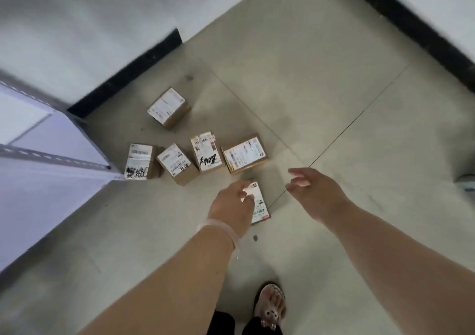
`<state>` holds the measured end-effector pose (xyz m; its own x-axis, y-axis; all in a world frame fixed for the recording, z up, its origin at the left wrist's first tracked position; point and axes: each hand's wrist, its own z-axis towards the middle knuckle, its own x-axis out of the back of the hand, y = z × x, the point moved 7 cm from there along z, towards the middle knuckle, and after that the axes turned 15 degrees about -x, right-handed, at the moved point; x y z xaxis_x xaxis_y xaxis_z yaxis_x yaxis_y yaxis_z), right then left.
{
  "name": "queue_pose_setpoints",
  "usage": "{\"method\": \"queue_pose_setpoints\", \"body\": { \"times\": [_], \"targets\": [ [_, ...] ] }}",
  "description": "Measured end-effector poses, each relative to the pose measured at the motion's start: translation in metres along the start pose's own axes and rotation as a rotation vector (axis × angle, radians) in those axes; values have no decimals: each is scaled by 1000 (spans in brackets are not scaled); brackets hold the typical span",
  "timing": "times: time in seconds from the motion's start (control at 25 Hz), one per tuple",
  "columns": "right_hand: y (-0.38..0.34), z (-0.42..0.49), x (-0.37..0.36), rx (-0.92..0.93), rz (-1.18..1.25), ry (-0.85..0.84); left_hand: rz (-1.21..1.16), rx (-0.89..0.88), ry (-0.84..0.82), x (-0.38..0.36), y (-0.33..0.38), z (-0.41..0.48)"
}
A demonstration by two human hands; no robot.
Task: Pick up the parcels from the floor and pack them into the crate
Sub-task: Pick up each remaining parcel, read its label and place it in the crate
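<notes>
Fingers of left hand hide nearest parcel's edge (contact unclear).

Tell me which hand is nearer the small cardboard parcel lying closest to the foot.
Left. The left hand overlaps the small cardboard parcel, fingertips on its label. The right hand hovers open, apart, to its right.

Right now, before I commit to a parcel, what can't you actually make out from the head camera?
- Crate: not in view.
- Nearest parcel: left part covered by the left hand, so whether its grip has closed is unclear.
- Label text on the row of four parcels: too small and blurred.
- Grey object: cut by the right edge.
</notes>
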<state>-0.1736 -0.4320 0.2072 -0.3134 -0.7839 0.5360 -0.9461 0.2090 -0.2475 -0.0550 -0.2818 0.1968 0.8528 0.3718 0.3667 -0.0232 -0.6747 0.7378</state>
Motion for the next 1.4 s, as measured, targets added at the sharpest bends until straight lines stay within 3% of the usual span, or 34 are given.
{"method": "queue_pose_setpoints", "body": {
  "times": [0.12, 0.32, 0.44, 0.64, 0.72, 1.04, 1.2, 1.4],
  "targets": [
    [81, 67, -86, -157, -38, -94, -31, 127, 28, -47, -99, 27],
    [136, 144, -150, -168, -88, -50, -22, 173, 29, -96, -195, 77],
    [142, 178, -172, -164, -78, -79, -87, 185, 1, -118, -216, 103],
    [140, 200, -203, -192, -7, -245, -192, 223, -207, -159, -233, 123],
    [141, 199, -211, -199, 28, -267, -253, 245, -195, -166, -237, 121],
    [126, 171, -189, -246, 396, -16, -332, 230, 106, -124, -216, 111],
    [99, 140, -159, -240, 539, -19, -387, 160, 95, -91, -172, 95],
    [23, 56, -90, -110, 635, -127, -458, 47, 115, -21, -65, 60]
  ]
}}
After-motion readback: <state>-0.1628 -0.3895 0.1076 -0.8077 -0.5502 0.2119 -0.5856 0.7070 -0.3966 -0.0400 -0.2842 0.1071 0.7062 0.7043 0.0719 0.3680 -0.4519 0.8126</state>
